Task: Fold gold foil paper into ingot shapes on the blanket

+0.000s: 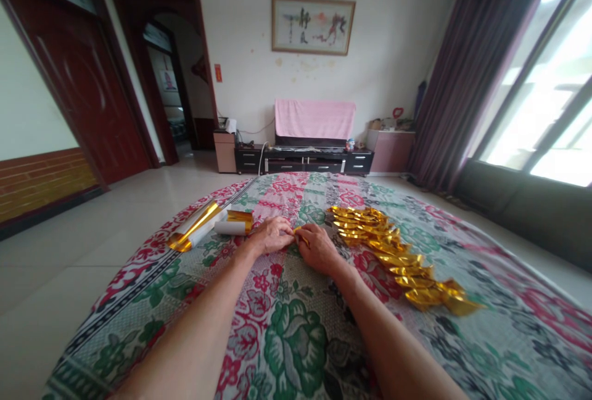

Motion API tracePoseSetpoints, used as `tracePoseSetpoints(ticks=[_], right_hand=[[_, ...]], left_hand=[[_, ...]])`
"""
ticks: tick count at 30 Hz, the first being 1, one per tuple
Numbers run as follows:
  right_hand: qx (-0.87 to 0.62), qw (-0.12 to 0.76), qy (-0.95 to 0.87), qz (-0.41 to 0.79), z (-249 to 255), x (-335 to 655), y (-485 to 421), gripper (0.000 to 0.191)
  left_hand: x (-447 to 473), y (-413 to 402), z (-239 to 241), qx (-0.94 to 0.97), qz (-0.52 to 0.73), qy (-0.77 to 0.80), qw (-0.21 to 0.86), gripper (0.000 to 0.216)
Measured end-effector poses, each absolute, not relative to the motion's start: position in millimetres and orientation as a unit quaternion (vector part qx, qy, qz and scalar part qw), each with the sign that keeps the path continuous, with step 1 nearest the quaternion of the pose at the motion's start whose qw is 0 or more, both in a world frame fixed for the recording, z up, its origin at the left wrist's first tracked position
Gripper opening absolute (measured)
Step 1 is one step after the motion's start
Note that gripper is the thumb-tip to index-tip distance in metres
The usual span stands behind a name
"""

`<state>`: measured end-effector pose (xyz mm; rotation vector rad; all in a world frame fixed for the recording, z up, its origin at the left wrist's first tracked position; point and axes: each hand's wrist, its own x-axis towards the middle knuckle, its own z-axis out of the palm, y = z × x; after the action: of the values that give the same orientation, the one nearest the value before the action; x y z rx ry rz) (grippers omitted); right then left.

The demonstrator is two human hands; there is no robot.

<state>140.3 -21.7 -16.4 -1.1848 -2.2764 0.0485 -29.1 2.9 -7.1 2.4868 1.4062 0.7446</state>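
Over the middle of the flowered cloth, my left hand (272, 235) and my right hand (319, 248) meet at their fingertips. Between them shows a small piece of gold foil paper (298, 232), mostly covered by the fingers. Both hands are closed on it in a pinch. Just left of my left hand lies a sheet of gold foil paper (232, 227), curled with its white back outward. Beyond it is a larger curled gold sheet (197, 227). To the right of my right hand, several folded gold foil ingots (398, 255) lie in an overlapping row.
A cloth with red and green flowers (296, 341) covers the rounded table. Past its far edge stand a low black cabinet (305, 161) and a pink cloth (315, 118) draped over something. A dark curtain (481, 73) hangs by the window on the right; a red door (76, 79) is at left.
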Motion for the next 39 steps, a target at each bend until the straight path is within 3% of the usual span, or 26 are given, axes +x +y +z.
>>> tracePoseSetpoints(ticks=[39], right_hand=[[-0.411,0.3,-0.857,0.082,-14,145,-17,0.026]], left_hand=[[-18,-1,-12,0.814,0.264,0.515,0.052,0.013]])
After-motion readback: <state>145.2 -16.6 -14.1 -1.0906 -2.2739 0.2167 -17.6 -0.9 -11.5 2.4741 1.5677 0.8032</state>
